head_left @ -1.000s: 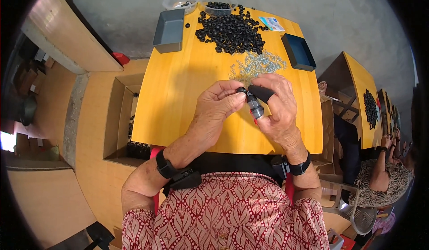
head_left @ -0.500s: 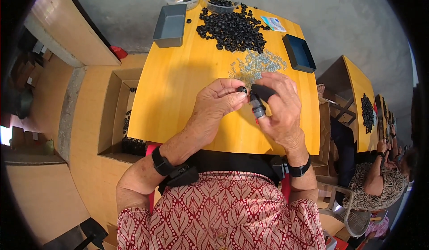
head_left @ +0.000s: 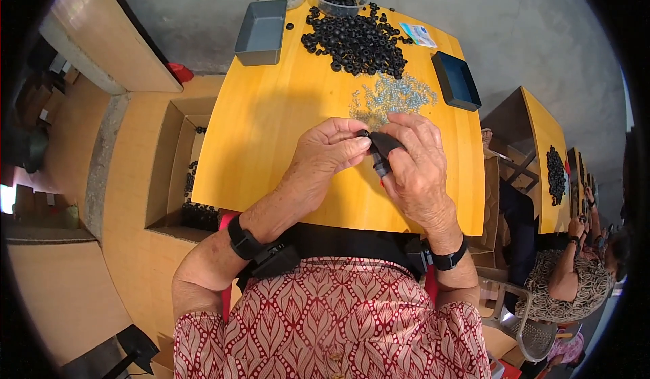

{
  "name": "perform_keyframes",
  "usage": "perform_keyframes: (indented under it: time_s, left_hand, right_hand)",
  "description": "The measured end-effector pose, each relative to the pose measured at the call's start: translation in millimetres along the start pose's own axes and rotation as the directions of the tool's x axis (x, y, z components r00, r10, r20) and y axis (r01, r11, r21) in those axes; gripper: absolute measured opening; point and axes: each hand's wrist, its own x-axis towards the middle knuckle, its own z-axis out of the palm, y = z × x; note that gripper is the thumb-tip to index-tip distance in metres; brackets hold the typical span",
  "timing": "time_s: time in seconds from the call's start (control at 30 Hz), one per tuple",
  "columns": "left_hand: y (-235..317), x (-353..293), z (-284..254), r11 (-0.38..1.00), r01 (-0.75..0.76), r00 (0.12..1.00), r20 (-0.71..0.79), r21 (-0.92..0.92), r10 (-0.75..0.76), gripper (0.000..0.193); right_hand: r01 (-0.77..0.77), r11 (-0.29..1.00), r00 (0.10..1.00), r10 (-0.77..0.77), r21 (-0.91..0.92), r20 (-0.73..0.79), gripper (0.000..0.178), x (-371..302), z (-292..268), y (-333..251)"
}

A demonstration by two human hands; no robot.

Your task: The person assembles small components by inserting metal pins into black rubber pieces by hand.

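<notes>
My left hand pinches a small round black part between thumb and fingertips, over the yellow table. Close against it, my right hand is closed round a dark tool with a grey band and a touch of red low down. A wide black piece lies under my right fingers; whether it belongs to the tool I cannot tell. The tool's tip meets or nearly meets the small part; the fingers hide the exact contact. Just beyond my hands lies a spread of small clear beads or rings.
A heap of black ring-like parts covers the far middle of the table. Around it stand a grey tray, two clear tubs, a dark tray and a printed packet. A cardboard box stands at left; another person sits at right.
My right hand has moved slightly left and turned, bringing the tool up against the small black part. My left hand stays pinched in nearly the same place.
</notes>
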Motion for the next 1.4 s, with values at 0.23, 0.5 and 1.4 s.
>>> perform_keyframes:
  time_s: [0.23,0.5,1.4]
  left_hand:
    - [-0.8,3.7,-3.7,0.999,0.009,0.999,0.031,0.034,-0.010,0.023]
    - [-0.5,3.6,-3.3,0.999,0.036,0.998,0.048,0.012,-0.036,0.023]
    - [1.0,0.9,-1.4,0.999,0.027,0.998,0.051,0.034,-0.029,0.021]
  right_hand:
    - [-0.074,0.984,0.997,0.075,0.162,0.000,0.022,-2.6,0.7,3.9]
    - [-0.183,0.925,0.982,0.185,0.332,0.026,0.023,-7.0,4.3,12.2]
    - [-0.091,0.953,0.995,0.102,0.290,-0.024,0.024,-7.8,2.3,13.6]
